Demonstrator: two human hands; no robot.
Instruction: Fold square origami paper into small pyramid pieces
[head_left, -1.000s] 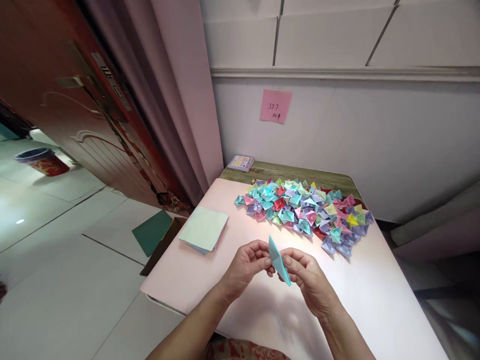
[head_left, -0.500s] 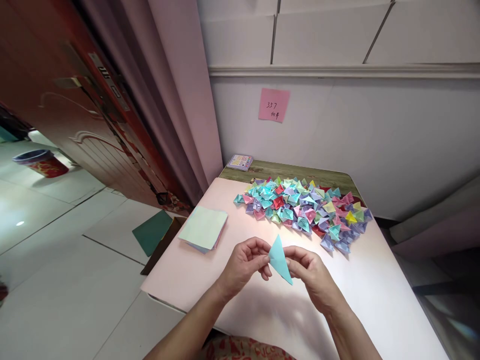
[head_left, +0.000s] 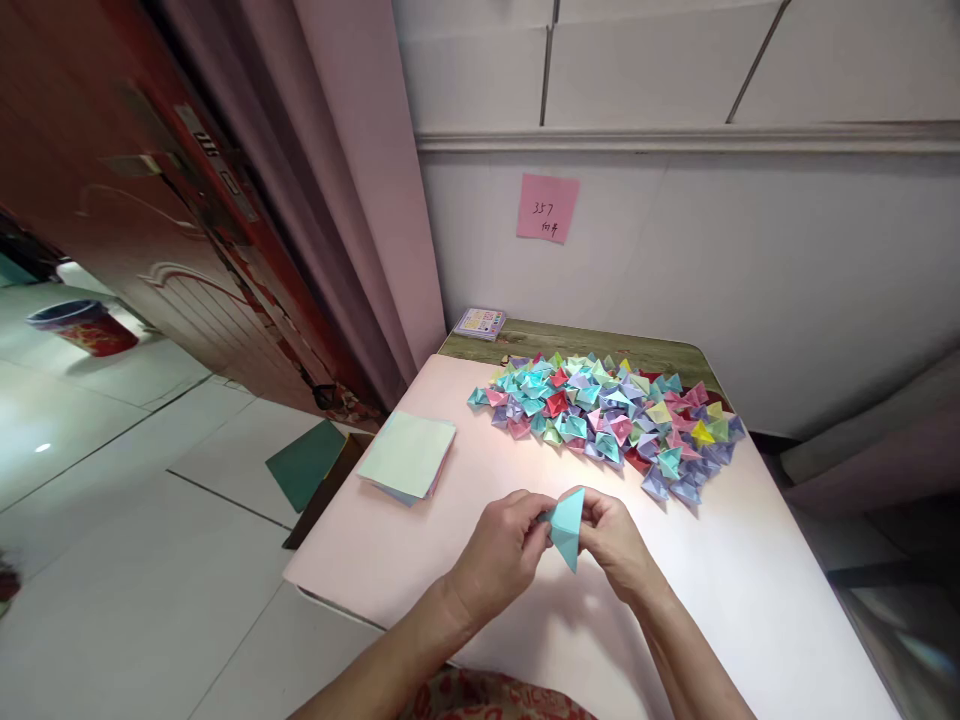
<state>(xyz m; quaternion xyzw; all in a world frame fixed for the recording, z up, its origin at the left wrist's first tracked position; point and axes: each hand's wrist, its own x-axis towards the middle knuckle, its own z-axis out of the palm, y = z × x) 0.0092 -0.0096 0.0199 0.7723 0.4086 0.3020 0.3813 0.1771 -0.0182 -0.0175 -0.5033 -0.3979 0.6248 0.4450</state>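
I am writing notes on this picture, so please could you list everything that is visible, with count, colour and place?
folded paper piece: one, light blue, pinched between both hands
folded pieces pile: many, mixed colours, far side of table
paper stack: one, pale green on top, table's left edge
small packet: one, multicoloured, far left corner
table: one, pale pink
note: one, pink, on wall
bucket: one, red, floor at left
left hand: one, holding the piece
right hand: one, holding the piece

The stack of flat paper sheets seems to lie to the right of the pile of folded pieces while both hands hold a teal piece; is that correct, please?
Not quite. The head view shows the stack of flat paper sheets lying to the left of the pile of folded pieces, near the table's left edge. Both the left hand and the right hand do hold the teal piece.
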